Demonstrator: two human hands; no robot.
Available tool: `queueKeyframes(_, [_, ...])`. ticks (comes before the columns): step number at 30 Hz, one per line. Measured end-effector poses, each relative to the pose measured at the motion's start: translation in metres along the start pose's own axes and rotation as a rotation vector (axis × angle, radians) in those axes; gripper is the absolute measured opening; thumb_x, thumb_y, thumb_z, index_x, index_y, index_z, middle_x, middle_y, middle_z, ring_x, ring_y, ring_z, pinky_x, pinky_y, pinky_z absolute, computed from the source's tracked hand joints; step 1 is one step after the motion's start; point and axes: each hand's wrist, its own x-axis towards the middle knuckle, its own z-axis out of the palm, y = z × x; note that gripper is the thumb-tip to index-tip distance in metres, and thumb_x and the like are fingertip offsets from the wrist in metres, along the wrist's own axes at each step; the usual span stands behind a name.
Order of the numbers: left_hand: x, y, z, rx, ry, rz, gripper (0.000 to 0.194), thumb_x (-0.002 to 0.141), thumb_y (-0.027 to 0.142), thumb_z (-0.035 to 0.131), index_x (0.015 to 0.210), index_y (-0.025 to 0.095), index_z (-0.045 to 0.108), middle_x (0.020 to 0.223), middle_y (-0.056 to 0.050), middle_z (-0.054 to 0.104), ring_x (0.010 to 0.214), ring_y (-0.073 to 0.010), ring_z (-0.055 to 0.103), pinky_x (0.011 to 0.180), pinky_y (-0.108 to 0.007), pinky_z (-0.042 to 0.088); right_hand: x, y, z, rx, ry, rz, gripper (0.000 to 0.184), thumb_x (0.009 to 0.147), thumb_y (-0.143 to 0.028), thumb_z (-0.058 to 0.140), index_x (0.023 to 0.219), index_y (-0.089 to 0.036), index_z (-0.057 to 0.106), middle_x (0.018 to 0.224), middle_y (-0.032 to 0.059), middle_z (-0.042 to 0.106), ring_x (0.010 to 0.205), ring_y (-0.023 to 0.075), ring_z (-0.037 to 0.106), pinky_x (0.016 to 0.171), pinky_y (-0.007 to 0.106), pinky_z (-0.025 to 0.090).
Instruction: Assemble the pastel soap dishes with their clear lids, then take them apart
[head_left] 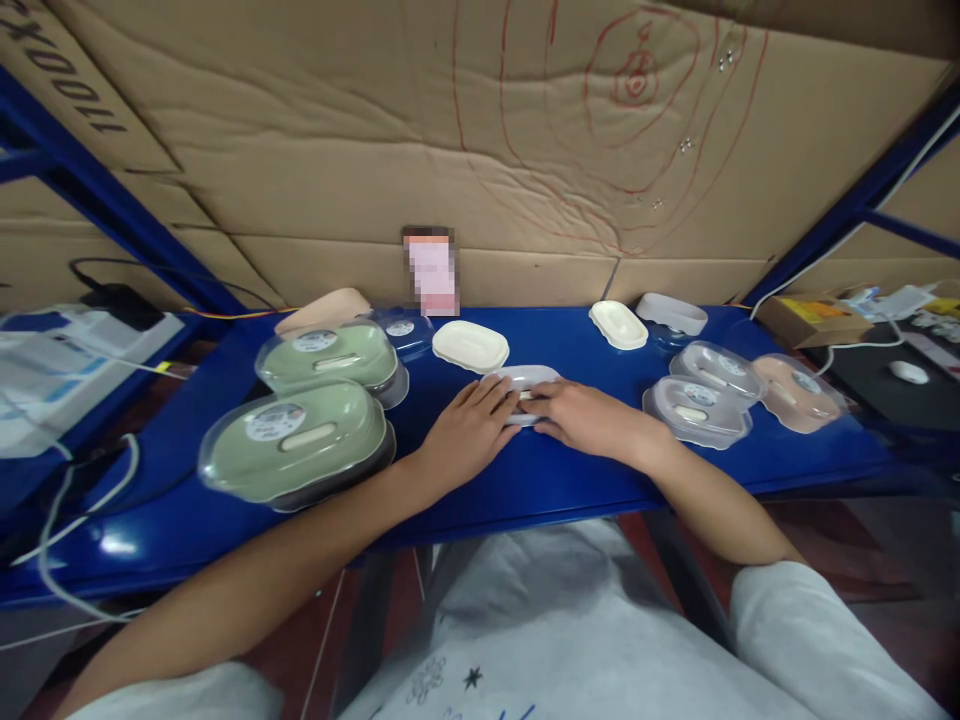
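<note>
At the middle of the blue table, a small pale grey oval plastic box (529, 376) lies partly covered by both hands. My left hand (471, 428) reaches over its left side, fingers stretched across the top and the thumb along the near edge. From the right, my right hand (589, 415) grips the other side with bent fingers. The fingertips nearly meet over a cream strip in the box's middle. Just behind my left hand is a cream oval tray (471, 346). Another cream tray (619, 325) lies farther back, to the right.
Two green boxes with clear covers (296, 440) (330, 358) stand at left, near a peach piece (322, 310). Grey covered boxes (696, 412) and a peach one (799, 392) sit at right. A phone (433, 272) leans against the cardboard wall (337, 150). Cables (52, 540) run at left.
</note>
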Motion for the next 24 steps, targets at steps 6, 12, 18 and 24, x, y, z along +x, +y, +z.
queueKeyframes(6, [0.003, 0.010, -0.008, -0.052, -0.025, 0.073, 0.044, 0.107, 0.035, 0.056, 0.144, 0.011, 0.062, 0.148, -0.019, 0.065, 0.144, -0.0338, 0.057, 0.119, -0.049, 0.047, 0.079, 0.018, -0.008, 0.086, 0.266, -0.059, 0.039, 0.112, -0.022, 0.037, 0.129, -0.017, 0.072, 0.135, 0.0128, 0.073, 0.130, 0.0271, 0.066, 0.108, 0.043, 0.050])
queueKeyframes(12, [-0.001, 0.017, -0.008, -0.098, -0.019, 0.156, 0.044, 0.106, 0.037, 0.059, 0.142, 0.012, 0.062, 0.149, -0.018, 0.064, 0.145, -0.0320, 0.055, 0.120, -0.047, 0.045, 0.193, 0.022, 0.033, 0.045, 0.121, -0.181, 0.054, 0.106, -0.022, 0.053, 0.159, -0.017, 0.047, 0.170, 0.0173, 0.041, 0.157, 0.0303, 0.040, 0.125, 0.051, 0.038])
queueKeyframes(18, [-0.001, 0.017, -0.008, -0.077, -0.015, 0.157, 0.044, 0.105, 0.037, 0.060, 0.142, 0.012, 0.062, 0.148, -0.018, 0.064, 0.144, -0.0323, 0.056, 0.117, -0.045, 0.046, 0.194, 0.026, 0.046, -0.064, 0.175, -0.195, 0.053, 0.105, -0.030, 0.060, 0.155, -0.018, 0.049, 0.156, 0.0191, 0.055, 0.143, 0.0350, 0.051, 0.116, 0.054, 0.041])
queueKeyframes(24, [-0.002, 0.017, -0.008, -0.125, -0.014, 0.139, 0.044, 0.104, 0.035, 0.061, 0.141, 0.012, 0.062, 0.146, -0.017, 0.066, 0.144, -0.0320, 0.056, 0.112, -0.046, 0.051, 0.179, 0.014, 0.036, -0.155, 0.163, -0.067, 0.058, 0.102, -0.044, 0.069, 0.149, -0.014, 0.052, 0.150, 0.0233, 0.055, 0.141, 0.0391, 0.051, 0.118, 0.058, 0.034])
